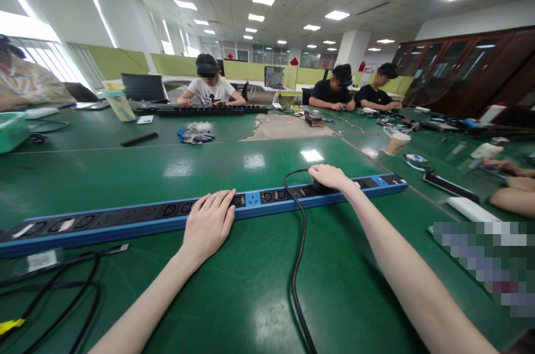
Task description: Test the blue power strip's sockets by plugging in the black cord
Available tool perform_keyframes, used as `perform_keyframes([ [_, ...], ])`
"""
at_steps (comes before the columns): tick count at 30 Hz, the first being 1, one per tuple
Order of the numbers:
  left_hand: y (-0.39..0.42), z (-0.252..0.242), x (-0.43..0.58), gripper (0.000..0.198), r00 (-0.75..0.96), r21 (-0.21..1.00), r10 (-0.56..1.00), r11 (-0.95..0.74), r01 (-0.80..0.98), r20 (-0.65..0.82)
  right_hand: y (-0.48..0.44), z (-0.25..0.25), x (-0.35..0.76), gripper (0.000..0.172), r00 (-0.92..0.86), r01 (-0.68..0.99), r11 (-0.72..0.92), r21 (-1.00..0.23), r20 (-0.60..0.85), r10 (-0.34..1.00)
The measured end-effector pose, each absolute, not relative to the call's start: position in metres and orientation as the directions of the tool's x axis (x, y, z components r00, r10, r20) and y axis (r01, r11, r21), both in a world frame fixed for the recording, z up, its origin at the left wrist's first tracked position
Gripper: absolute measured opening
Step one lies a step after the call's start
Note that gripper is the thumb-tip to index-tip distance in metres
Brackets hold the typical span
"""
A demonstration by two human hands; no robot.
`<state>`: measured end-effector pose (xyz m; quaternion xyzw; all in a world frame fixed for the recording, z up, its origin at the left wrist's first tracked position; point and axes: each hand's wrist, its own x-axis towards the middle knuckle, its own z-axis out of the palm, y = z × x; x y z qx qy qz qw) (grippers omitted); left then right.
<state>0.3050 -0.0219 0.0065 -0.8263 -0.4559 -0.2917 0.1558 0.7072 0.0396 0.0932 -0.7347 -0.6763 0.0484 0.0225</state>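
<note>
Looking at a long blue-and-black power strip lying on the green worktop, long axis running 9 to 3 o'clock, right end tilting slightly toward 2. Resting left hand flat on the strip near its middle, fingers open and lying across the sockets, gripping nothing, just pressing down. Reaching right hand further along the strip toward 3 o'clock, fingers curling down and closing over a black plug sitting on the socket row. Plug mostly hiding under the palm, so not showing how deep it is seating. Trailing a black cable from the plug, looping out toward 11, then crossing the strip's front edge and running back to 6 o'clock between the two forearms. Touching the plug with the right hand only; left hand well apart from it, at 9 o'clock along the same axis, with free sockets showing between. Lying at 7 o'clock: loose black leads. Resting past the strip's right end at 3 o'clock: a co-worker's forearm, apart from both hands.
</note>
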Motion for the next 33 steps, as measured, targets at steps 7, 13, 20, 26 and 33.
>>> perform_keyframes([
  [7,-0.021,0.006,0.305,0.05,0.417,0.004,0.675,-0.528,0.849,0.609,0.052,0.079,0.698,0.047,0.148,0.977,-0.148,-0.156,-0.011,0.989],
  [13,-0.02,0.004,0.304,0.052,0.414,0.011,0.673,-0.532,0.847,0.613,0.042,0.078,0.69,0.049,0.165,0.986,-0.162,-0.051,0.077,0.983],
  [20,-0.021,0.005,0.305,0.053,0.417,0.007,0.671,-0.532,0.847,0.613,0.034,0.081,0.681,0.049,0.187,0.982,-0.187,-0.013,0.113,0.976],
  [26,-0.021,0.003,0.304,0.053,0.422,-0.006,0.655,-0.538,0.843,0.627,0.031,0.082,0.679,0.049,0.215,0.977,-0.214,-0.024,0.11,0.97],
  [33,-0.021,0.003,0.305,0.053,0.418,-0.001,0.663,-0.533,0.846,0.622,0.033,0.081,0.68,0.049,0.256,0.964,-0.249,-0.093,0.074,0.964],
])
